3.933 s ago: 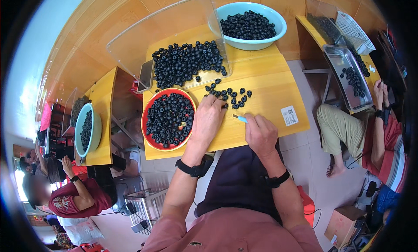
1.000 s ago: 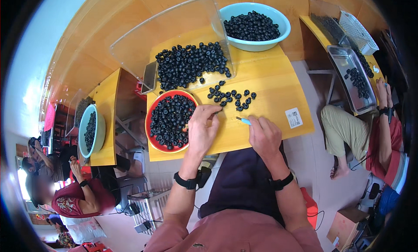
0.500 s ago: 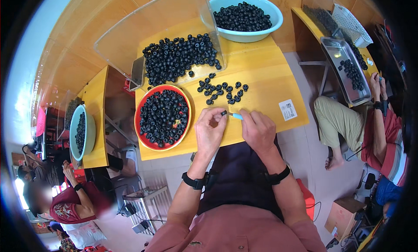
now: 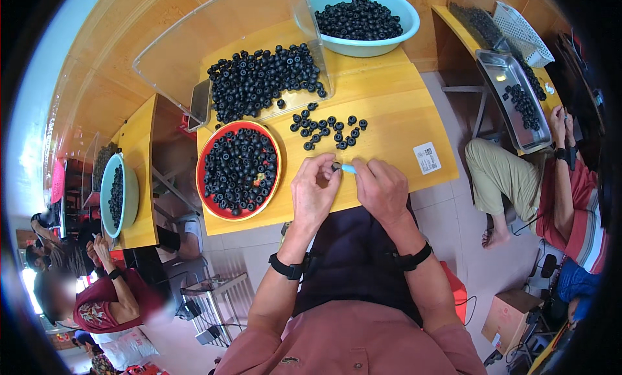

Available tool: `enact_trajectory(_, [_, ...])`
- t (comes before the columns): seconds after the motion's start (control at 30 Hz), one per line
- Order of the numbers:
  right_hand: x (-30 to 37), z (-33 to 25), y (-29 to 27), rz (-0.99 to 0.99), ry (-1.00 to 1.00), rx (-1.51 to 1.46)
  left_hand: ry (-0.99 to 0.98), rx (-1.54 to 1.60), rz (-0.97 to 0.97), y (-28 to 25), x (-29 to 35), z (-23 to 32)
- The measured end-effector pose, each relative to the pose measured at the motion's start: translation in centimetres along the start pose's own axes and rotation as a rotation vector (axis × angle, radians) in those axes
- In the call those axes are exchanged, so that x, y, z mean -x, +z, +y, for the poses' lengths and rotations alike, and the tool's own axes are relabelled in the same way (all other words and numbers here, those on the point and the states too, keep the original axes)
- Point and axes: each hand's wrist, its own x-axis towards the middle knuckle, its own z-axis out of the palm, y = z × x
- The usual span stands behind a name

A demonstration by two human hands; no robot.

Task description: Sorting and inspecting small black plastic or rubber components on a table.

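Held near the front edge of the yellow table [image 4: 389, 103], with bare wood rightward to the white label [image 4: 427, 158] and leftward to the red bowl [image 4: 277, 161]; bounded beyond by loose black ring-shaped pieces [image 4: 339, 125], the clear bin [image 4: 223, 38] and turquoise basin [image 4: 363, 49]. Angled inward, pinching one black piece [image 4: 336, 166] in the left hand [image 4: 314, 188] and gripping a blue-handled tool [image 4: 349, 169] in the right hand [image 4: 382, 190], pointed at that piece.

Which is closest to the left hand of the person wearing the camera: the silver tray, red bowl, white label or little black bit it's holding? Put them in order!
From the left hand, in the head view:
1. Little black bit: held in it.
2. Red bowl: just left.
3. White label: to the right.
4. Silver tray: farthest right.
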Motion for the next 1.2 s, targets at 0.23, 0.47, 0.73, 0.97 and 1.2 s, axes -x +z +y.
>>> enact_trajectory(0.23, [0.0, 0.1, -0.1, -0.007, -0.015, -0.001, -0.001, 0.001, 0.001, 0.0, 0.0, 0.1])
enact_trajectory(0.47, [-0.1, -0.1, -0.2, -0.012, -0.005, -0.013, -0.052, 0.094, 0.001, 0.0, 0.2, -0.6])
enact_trajectory(0.73, [-0.2, -0.1, -0.1, -0.013, 0.036, 0.041, -0.123, 0.208, 0.003, 0.1, 0.4, -1.0])
enact_trajectory(0.97, [-0.3, -0.3, 0.2, 0.007, 0.066, 0.049, -0.028, 0.187, 0.062, -0.8, 0.4, -1.1])
enact_trajectory(1.2, [0.1, -0.2, 0.2, 0.022, 0.064, 0.023, 0.238, -0.26, 0.268, -6.8, -0.6, -0.1])
